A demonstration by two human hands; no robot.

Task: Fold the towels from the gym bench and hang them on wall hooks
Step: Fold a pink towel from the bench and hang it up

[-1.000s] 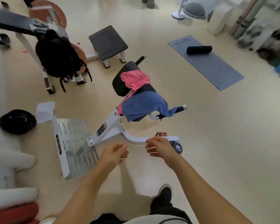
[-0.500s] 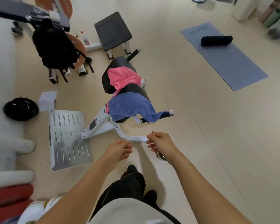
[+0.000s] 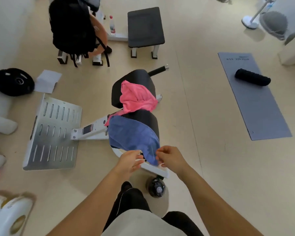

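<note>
Hands have come forward: our left hand (image 3: 130, 159) and right hand (image 3: 171, 156) now meet the blue towel (image 3: 132, 135) hanging off the bench (image 3: 143, 114), each grip apparently pinching its low corner; the pink towel (image 3: 136, 96) waits above.

Your forearms are bare to the near edge of the frame; no sleeves, watch or rings are visible on your left hand (image 3: 129, 161) or right hand (image 3: 172, 158). You wear a pale cream top (image 3: 143, 223), black trousers (image 3: 129, 201) with a thin white side stripe, and a black shoe (image 3: 126, 185).
</note>
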